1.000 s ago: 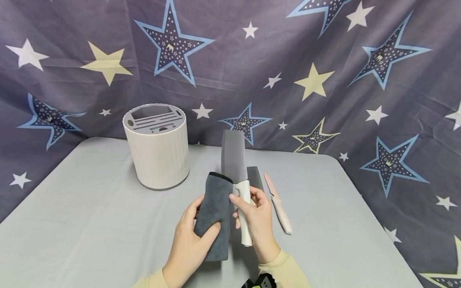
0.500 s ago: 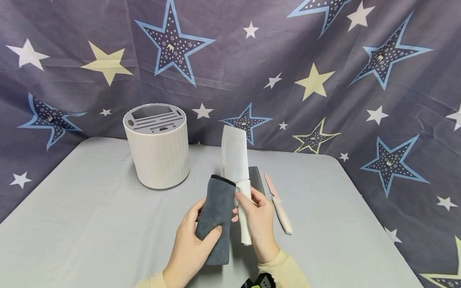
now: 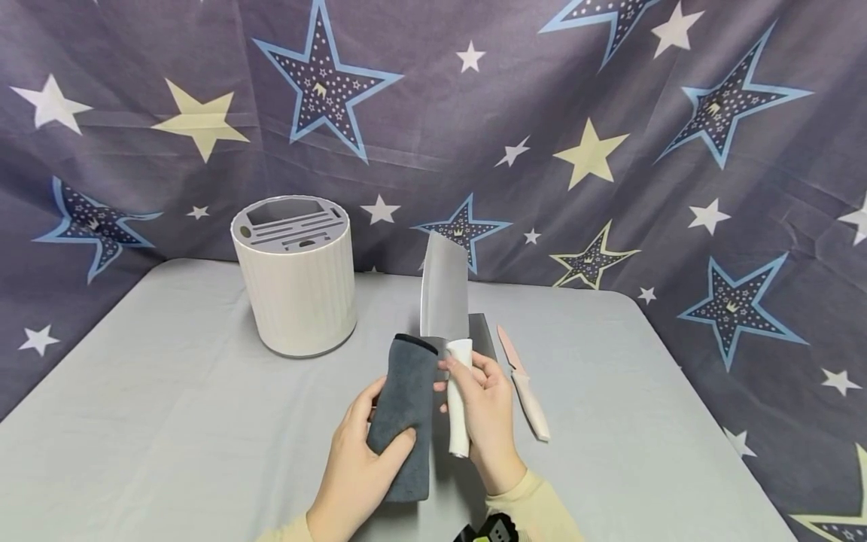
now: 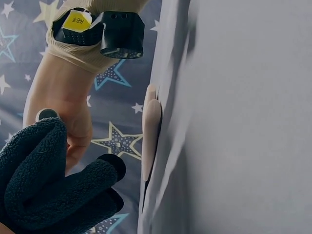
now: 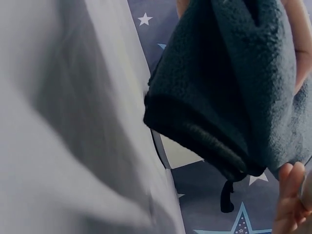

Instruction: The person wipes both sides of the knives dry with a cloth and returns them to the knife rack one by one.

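My right hand (image 3: 491,414) grips a cleaver by its white handle (image 3: 458,421), and the broad grey blade (image 3: 445,290) points up and away from me. To its left, my left hand (image 3: 355,455) holds a folded dark grey towel (image 3: 404,421) with a black edge, thumb across the front. The towel's top lies close to the base of the blade; whether they touch I cannot tell. In the left wrist view the towel (image 4: 39,175) shows its thick folds. The right wrist view has the towel (image 5: 209,73) up close, hiding the blade.
A white ribbed knife block (image 3: 298,301) with a slotted grey top stands at the back left. Right of my right hand lies a small knife with a pink blade (image 3: 508,348) and pale handle. Beside it a dark grey flat piece (image 3: 482,331) is partly hidden.
The cleaver has turned a little in my right hand, its blade catching light midway. The handle has shifted slightly left at its lower end. The towel has sunk slightly.
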{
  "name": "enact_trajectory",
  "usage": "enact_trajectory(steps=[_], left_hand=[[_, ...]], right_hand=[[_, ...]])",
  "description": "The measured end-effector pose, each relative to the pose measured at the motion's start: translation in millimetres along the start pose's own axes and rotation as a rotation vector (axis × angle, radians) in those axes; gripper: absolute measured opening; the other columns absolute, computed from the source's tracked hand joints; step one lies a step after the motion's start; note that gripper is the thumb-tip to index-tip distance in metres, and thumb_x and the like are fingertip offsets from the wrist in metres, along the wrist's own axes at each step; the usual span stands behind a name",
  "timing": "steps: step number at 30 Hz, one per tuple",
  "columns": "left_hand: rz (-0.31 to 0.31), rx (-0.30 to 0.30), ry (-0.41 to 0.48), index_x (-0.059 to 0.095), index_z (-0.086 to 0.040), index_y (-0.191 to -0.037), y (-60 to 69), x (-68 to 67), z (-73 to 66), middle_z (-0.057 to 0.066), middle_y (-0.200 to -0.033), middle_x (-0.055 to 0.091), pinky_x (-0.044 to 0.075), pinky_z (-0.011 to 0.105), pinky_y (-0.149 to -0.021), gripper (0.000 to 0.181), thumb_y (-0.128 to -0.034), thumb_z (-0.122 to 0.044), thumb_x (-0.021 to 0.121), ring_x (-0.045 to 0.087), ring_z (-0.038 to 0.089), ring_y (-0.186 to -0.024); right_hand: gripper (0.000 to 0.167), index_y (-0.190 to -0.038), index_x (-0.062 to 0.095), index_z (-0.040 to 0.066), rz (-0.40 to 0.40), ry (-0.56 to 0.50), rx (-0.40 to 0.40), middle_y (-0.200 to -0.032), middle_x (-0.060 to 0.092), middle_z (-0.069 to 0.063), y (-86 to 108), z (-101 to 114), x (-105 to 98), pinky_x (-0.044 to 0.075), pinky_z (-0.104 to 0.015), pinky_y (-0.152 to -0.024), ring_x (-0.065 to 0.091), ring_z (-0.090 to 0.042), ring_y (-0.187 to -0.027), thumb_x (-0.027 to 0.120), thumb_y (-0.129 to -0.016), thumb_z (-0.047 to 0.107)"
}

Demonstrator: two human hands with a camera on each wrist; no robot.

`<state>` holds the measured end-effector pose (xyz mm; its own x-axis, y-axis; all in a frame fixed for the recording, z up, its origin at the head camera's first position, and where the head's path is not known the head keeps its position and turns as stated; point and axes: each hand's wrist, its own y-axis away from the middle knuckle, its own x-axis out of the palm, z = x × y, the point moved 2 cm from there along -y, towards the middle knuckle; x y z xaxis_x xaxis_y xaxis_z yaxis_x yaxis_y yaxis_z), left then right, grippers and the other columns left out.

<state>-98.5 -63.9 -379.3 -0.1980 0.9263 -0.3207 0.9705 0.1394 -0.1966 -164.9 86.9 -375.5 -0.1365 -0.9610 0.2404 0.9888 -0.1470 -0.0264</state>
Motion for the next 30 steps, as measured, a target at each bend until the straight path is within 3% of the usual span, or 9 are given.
enact_trajectory(steps=[5, 15, 22, 26, 30], left_hand=[[0.014, -0.011, -0.004, 0.047, -0.012, -0.144, -0.4, -0.6, 1.1, 0.007, -0.117, 0.059, 0.046, 0.03, -0.079, 0.064, -0.0852, -0.016, 0.072, 0.053, 0.014, -0.095], [0.02, -0.03, -0.017, 0.046, -0.009, -0.144, -2.0, -0.5, 2.2, 0.009, -0.119, 0.059, 0.045, 0.032, -0.079, 0.064, -0.0853, -0.018, 0.072, 0.055, 0.014, -0.096], [0.002, -0.014, -0.022, 0.048, -0.008, -0.143, -5.0, 0.7, 3.9, 0.009, -0.12, 0.06, 0.046, 0.032, -0.081, 0.064, -0.084, -0.016, 0.072, 0.057, 0.015, -0.097], [-0.004, -0.009, -0.03, 0.048, -0.008, -0.142, -7.2, 1.3, 3.4, 0.009, -0.122, 0.06, 0.046, 0.034, -0.082, 0.063, -0.0845, -0.018, 0.071, 0.058, 0.016, -0.099], [-0.002, -0.016, -0.039, 0.047, -0.008, -0.143, -9.6, 2.2, 2.8, 0.011, -0.125, 0.059, 0.046, 0.037, -0.085, 0.063, -0.0849, -0.018, 0.07, 0.058, 0.019, -0.103]], right_hand=[[0.031, -0.121, 0.055, -0.009, 0.021, -0.052, 0.019, -0.102, 0.075, -0.019, -0.6, -3.3, -0.2, 0.053, -0.023, -0.048, 0.071, -0.011, -0.066, 0.06, -0.095, 0.006], [0.033, -0.121, 0.053, -0.014, 0.051, -0.083, 0.046, -0.083, 0.074, -0.006, 0.0, -6.7, -1.0, 0.049, -0.022, -0.042, 0.065, -0.011, -0.056, 0.055, -0.099, 0.011], [0.021, -0.102, 0.059, -0.004, 0.074, -0.089, 0.09, -0.069, 0.063, -0.004, 1.6, -7.7, 1.2, 0.043, -0.02, -0.037, 0.055, -0.008, -0.048, 0.054, -0.1, 0.016], [0.022, -0.104, 0.061, -0.003, 0.072, -0.082, 0.101, -0.06, 0.055, -0.003, 3.0, -8.2, 2.6, 0.042, -0.02, -0.036, 0.051, -0.008, -0.044, 0.056, -0.099, 0.018], [0.028, -0.11, 0.06, -0.007, 0.083, -0.06, 0.095, -0.065, 0.054, -0.002, 4.8, -8.0, 4.1, 0.042, -0.02, -0.04, 0.048, -0.009, -0.046, 0.054, -0.1, 0.018]])
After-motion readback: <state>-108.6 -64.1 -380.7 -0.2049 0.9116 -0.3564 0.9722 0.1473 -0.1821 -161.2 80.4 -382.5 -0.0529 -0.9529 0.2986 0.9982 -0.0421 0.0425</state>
